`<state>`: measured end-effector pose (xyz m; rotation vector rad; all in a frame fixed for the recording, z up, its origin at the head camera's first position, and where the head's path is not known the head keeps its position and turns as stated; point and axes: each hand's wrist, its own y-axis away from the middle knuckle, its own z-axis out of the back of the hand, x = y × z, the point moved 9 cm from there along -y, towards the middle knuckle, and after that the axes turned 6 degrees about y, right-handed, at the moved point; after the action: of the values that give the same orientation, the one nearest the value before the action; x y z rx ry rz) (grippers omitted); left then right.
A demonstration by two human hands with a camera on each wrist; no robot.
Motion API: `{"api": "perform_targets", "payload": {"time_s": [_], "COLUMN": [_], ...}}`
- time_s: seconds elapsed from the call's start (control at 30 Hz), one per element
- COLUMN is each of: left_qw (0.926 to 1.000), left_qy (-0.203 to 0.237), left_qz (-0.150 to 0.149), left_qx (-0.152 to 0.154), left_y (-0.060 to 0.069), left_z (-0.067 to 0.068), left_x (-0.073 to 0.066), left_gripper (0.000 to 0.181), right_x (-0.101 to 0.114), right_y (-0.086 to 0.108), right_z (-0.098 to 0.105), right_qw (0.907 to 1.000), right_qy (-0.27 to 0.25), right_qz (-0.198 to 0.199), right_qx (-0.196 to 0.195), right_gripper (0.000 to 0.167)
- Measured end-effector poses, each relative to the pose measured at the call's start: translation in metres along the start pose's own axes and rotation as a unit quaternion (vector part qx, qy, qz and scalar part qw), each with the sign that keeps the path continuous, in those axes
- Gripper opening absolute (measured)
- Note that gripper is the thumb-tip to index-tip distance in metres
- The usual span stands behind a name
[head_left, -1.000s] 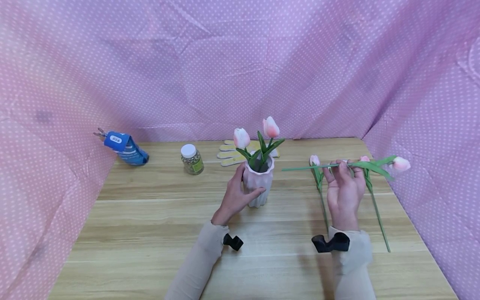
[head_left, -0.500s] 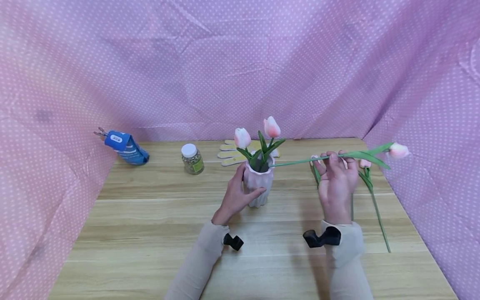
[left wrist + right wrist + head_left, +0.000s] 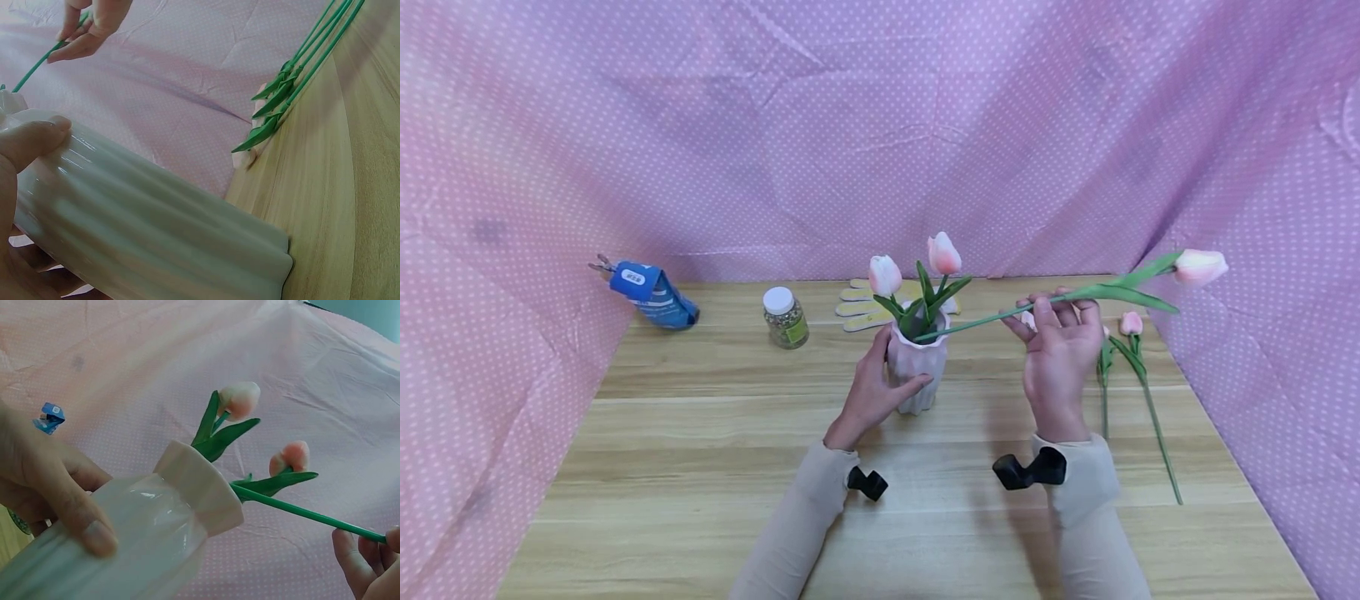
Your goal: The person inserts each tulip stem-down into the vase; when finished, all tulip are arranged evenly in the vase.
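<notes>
My left hand (image 3: pixel 877 390) grips the side of a white fluted vase (image 3: pixel 917 377) standing on the table, thumb across its front. Two pink-and-white artificial tulips (image 3: pixel 239 400) stand in the vase. In my right hand (image 3: pixel 1062 367), a third tulip (image 3: pixel 1199 267) is pinched by its green stem, bloom pointing right. That stem's lower end is at the vase mouth (image 3: pixel 197 478), just inside the rim in the head view. Several more tulips (image 3: pixel 275 103) lie on the table at the right, partly hidden behind my right hand in the head view.
Behind the vase lies a pair of yellow-and-white gloves (image 3: pixel 861 308). A white-capped jar (image 3: pixel 786 318) stands left of the vase, and a blue clipped pouch (image 3: pixel 655 296) sits at the far left. Pink dotted cloth (image 3: pixel 880 142) surrounds the wooden table (image 3: pixel 700 467).
My right hand has moved left with the tulip, and its bloom has risen. The stem end has gone from beside the vase to inside its rim. My left hand has stayed put.
</notes>
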<state>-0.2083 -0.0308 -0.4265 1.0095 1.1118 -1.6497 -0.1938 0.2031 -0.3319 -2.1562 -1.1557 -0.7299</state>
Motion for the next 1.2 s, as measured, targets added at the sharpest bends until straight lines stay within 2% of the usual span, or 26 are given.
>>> {"api": "perform_targets", "payload": {"time_s": [0.2,0.4,0.67,0.9,1.2], "left_qw": [1.0000,0.9999,1.0000,0.9999,0.9999], "left_qy": [-0.003,-0.004,-0.006,-0.008,-0.011], "left_qz": [-0.003,-0.009,-0.007,-0.007,0.001], "left_qx": [0.001,-0.002,-0.001,-0.004,-0.003], "left_y": [0.000,-0.001,0.000,0.000,-0.001], "left_z": [0.000,0.000,0.000,0.001,0.001], "left_x": [0.000,-0.001,-0.001,-0.001,0.001], "left_gripper": [0.085,0.085,0.085,0.086,0.084], "right_x": [0.002,0.000,-0.008,-0.005,-0.009], "right_y": [0.007,0.015,0.027,0.035,0.043], "right_z": [-0.013,-0.022,-0.034,-0.042,-0.048], "right_qw": [0.9984,0.9930,0.9791,0.9683,0.9566], "right_qy": [0.036,0.088,0.145,0.175,0.207], "right_qz": [0.027,0.056,0.089,0.116,0.123], "right_qx": [0.033,0.055,0.111,0.136,0.164], "right_gripper": [0.021,0.019,0.020,0.021,0.022]}}
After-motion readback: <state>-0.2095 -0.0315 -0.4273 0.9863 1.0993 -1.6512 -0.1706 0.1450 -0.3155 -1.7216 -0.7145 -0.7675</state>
